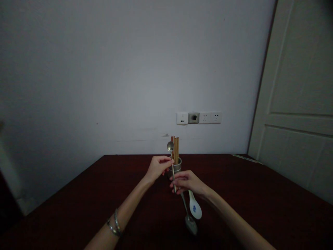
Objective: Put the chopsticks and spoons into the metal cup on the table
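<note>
Before the cup (pixel 177 167), the left hand (pixel 156 168) holds a small spoon (pixel 170 146) bowl-up, fingers (pixel 165 159) closed on its handle; the right hand (pixel 191 182), dimly lit, seems to pinch the lower end.

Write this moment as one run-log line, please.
left hand: pinching small spoon, bowl up | right hand: gripping its lower handle | cup: holds chopsticks, beyond hands | table: white spoon, another metal spoon

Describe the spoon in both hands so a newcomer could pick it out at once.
On the dark table, find the cup of sticks. Before it, the left hand and right hand hold the slim metal spoon. Its bowl sits at the top, unlike those of the bigger metal spoon and white spoon below.
</note>
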The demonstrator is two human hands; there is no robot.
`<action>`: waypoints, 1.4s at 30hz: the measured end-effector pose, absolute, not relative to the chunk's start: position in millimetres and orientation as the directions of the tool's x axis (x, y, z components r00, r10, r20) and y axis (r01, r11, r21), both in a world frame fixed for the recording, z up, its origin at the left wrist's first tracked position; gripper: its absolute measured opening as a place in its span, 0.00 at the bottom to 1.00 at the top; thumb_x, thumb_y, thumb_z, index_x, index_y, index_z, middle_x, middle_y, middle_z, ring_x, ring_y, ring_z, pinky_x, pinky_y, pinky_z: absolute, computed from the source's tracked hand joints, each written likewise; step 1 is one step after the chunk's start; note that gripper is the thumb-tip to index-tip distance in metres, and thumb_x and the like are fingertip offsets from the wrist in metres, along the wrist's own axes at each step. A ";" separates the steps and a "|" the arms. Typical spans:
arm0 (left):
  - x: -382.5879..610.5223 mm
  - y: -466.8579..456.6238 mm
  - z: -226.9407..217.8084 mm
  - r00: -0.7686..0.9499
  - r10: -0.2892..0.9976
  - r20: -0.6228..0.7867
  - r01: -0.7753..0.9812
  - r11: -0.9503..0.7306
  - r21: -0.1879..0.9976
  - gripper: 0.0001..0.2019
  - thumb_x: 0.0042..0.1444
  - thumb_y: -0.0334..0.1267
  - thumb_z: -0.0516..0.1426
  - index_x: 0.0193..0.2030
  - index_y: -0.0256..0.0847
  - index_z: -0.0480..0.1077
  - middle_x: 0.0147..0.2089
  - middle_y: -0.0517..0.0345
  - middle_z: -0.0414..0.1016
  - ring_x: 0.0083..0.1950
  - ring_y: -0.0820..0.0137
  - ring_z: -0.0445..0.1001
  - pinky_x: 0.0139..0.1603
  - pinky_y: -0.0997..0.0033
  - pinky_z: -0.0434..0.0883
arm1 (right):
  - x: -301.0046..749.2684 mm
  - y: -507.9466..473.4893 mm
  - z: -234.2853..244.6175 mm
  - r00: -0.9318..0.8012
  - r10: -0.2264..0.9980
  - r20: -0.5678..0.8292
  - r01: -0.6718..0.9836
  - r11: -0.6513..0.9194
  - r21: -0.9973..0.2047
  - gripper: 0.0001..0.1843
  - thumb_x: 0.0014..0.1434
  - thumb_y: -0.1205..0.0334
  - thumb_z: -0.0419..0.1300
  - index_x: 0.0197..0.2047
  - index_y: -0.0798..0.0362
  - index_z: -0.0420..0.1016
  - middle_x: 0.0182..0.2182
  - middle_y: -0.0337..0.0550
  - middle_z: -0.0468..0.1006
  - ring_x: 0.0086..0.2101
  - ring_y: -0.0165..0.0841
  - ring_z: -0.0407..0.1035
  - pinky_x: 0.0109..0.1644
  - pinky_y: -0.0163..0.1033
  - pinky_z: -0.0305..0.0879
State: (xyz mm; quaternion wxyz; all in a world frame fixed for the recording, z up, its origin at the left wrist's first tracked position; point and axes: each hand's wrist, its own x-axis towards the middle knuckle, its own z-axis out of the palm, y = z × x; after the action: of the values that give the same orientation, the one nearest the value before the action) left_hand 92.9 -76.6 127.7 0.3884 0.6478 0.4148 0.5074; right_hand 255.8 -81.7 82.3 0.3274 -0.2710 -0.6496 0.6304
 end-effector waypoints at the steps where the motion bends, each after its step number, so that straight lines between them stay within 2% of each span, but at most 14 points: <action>1: 92.2 -77.0 128.6 0.143 0.928 0.344 0.139 -0.363 0.921 0.17 0.42 0.47 0.59 0.32 0.32 0.72 0.17 0.62 0.65 0.15 0.81 0.57 0.12 0.81 0.54 | 255.2 -82.0 82.1 -0.635 0.768 0.085 -0.059 0.061 -0.996 0.20 0.44 0.55 0.63 0.39 0.59 0.72 0.32 0.47 0.77 0.29 0.32 0.72 0.31 0.36 0.68; 8: 87.7 -77.3 134.4 0.104 0.926 0.363 0.092 -0.372 0.923 0.18 0.43 0.49 0.58 0.30 0.31 0.72 0.22 0.56 0.69 0.17 0.80 0.60 0.12 0.82 0.54 | 251.3 -86.2 82.4 -0.639 0.765 0.084 -0.028 0.086 -0.996 0.19 0.44 0.56 0.63 0.38 0.58 0.73 0.30 0.46 0.77 0.28 0.31 0.72 0.29 0.35 0.68; 16: 87.4 -77.2 134.7 0.120 0.924 0.364 0.096 -0.376 0.922 0.18 0.43 0.49 0.58 0.30 0.32 0.73 0.17 0.62 0.64 0.15 0.81 0.57 0.12 0.81 0.54 | 249.9 -85.4 78.7 -0.635 0.769 0.073 -0.019 0.080 -0.997 0.20 0.44 0.55 0.63 0.39 0.58 0.73 0.31 0.47 0.77 0.29 0.31 0.72 0.29 0.35 0.68; 21: 84.5 -78.3 136.9 0.111 0.927 0.358 -0.006 -0.359 0.933 0.18 0.44 0.48 0.58 0.30 0.30 0.73 0.18 0.60 0.64 0.17 0.80 0.58 0.14 0.81 0.55 | 265.2 -73.0 82.0 -0.608 0.794 0.021 -0.002 0.024 -1.000 0.22 0.44 0.56 0.64 0.42 0.58 0.70 0.36 0.50 0.76 0.32 0.33 0.72 0.31 0.36 0.69; 27: 80.7 -65.7 157.5 0.007 0.925 0.381 -0.118 -0.378 0.919 0.18 0.41 0.46 0.60 0.32 0.31 0.73 0.31 0.50 0.72 0.21 0.80 0.60 0.15 0.81 0.56 | 323.7 -31.9 81.7 -0.315 0.949 0.031 -0.066 0.011 -0.998 0.19 0.53 0.51 0.55 0.43 0.56 0.69 0.38 0.52 0.75 0.33 0.33 0.72 0.33 0.36 0.70; 30: 82.7 -50.4 173.5 -0.048 0.920 0.390 -0.106 -0.393 0.914 0.17 0.40 0.44 0.61 0.32 0.31 0.73 0.33 0.49 0.72 0.21 0.81 0.60 0.15 0.81 0.56 | 356.9 -12.2 64.9 -0.098 0.995 -0.004 -0.087 -0.012 -0.996 0.17 0.54 0.54 0.55 0.43 0.56 0.69 0.37 0.53 0.76 0.31 0.33 0.72 0.33 0.37 0.70; 33: 86.5 -32.0 185.3 -0.095 0.905 0.414 -0.034 -0.418 0.908 0.17 0.39 0.44 0.60 0.32 0.31 0.74 0.32 0.49 0.73 0.22 0.80 0.60 0.16 0.81 0.57 | 382.8 -1.7 42.3 0.112 0.989 -0.101 -0.112 -0.088 -0.990 0.14 0.54 0.57 0.54 0.40 0.58 0.69 0.35 0.54 0.76 0.28 0.32 0.72 0.31 0.36 0.69; 36: 90.5 -13.5 188.8 -0.108 0.888 0.447 0.059 -0.443 0.895 0.16 0.40 0.44 0.60 0.31 0.32 0.75 0.30 0.50 0.73 0.24 0.78 0.61 0.17 0.80 0.59 | 399.5 2.0 22.8 0.193 0.970 -0.150 -0.157 -0.120 -0.980 0.12 0.54 0.58 0.54 0.37 0.58 0.69 0.32 0.53 0.77 0.26 0.32 0.72 0.31 0.37 0.70; 42: 98.0 17.4 178.8 -0.139 0.893 0.429 0.120 -0.415 0.902 0.15 0.40 0.43 0.60 0.29 0.31 0.75 0.29 0.50 0.73 0.26 0.76 0.63 0.19 0.79 0.63 | 411.4 8.1 3.5 0.238 0.964 -0.117 -0.241 -0.058 -0.969 0.09 0.52 0.61 0.55 0.35 0.57 0.69 0.26 0.49 0.76 0.24 0.31 0.71 0.30 0.37 0.71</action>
State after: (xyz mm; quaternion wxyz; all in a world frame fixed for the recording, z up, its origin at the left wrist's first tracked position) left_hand 98.0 17.4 178.8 0.3148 0.5757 0.4399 0.6131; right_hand 411.4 8.1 3.5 0.5913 -0.5193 -0.3483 0.5094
